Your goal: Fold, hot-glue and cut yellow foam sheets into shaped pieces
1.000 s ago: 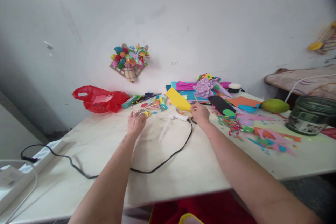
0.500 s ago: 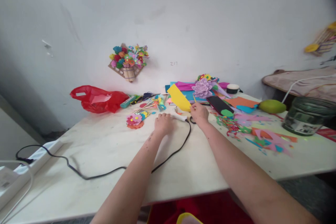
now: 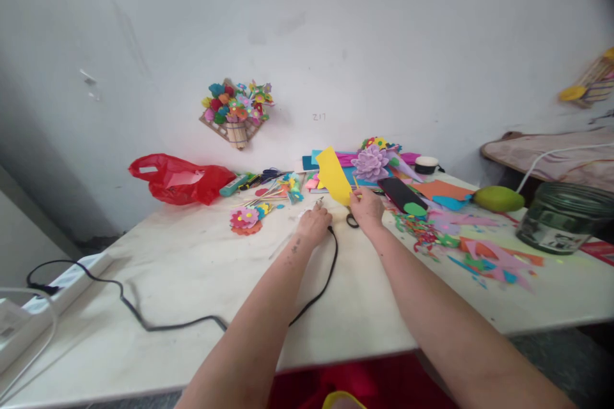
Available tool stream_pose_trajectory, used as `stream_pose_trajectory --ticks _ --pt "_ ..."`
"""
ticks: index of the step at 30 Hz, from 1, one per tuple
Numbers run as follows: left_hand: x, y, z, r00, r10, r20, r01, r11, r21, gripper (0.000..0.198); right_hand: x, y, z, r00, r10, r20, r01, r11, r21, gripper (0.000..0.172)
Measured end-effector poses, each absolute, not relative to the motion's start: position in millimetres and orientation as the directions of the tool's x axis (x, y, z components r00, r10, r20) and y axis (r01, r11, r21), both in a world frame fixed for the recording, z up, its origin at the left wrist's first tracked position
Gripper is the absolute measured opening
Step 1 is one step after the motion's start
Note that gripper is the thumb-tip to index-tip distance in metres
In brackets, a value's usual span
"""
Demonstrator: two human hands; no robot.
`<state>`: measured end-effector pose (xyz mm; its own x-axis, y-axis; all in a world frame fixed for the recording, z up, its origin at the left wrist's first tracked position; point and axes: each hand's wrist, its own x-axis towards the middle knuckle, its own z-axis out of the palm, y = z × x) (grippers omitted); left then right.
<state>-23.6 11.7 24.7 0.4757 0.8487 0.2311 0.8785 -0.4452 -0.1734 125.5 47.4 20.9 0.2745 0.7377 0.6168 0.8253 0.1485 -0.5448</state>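
My left hand (image 3: 314, 226) lies over a white glue gun, its fingers closed on it. Most of the gun is hidden; its metal nozzle (image 3: 319, 202) pokes out past the fingers, and a black cord (image 3: 332, 268) runs off toward me. A thin yellow strip (image 3: 355, 183) and a yellow craft foam sheet (image 3: 332, 174) are at the fingertips of my right hand (image 3: 367, 209), which is pinched shut. The sheet stands tilted up to the left. Just below that hand is a black scissor-like loop (image 3: 352, 220), its other end hidden.
Left lie a red plastic bag (image 3: 180, 180), foam flowers (image 3: 245, 218) and a power strip (image 3: 57, 291). To the right are a phone (image 3: 401, 195), coloured foam scraps (image 3: 494, 259), a yellow-green oval object (image 3: 499, 199) and a glass jar (image 3: 566, 217). A large purple flower (image 3: 371, 162) sits behind.
My left hand has moved right and over the glue gun, which has turned so its nozzle shows beyond the fingers. The cord end shifted left. The yellow sheet is slightly more upright.
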Motion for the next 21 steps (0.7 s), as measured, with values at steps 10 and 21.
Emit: stream_pose_trajectory --ticks 10,21 --pt "-69 22 38 0.183 0.875 0.447 0.979 -0.206 0.002 0.03 118 46 11 0.246 0.753 0.611 0.839 0.15 -0.523 0.018" --pt "-137 66 52 -0.115 0.898 0.426 0.981 0.17 -0.094 0.026 105 51 40 0.119 0.693 0.712 0.886 0.25 -0.391 0.017"
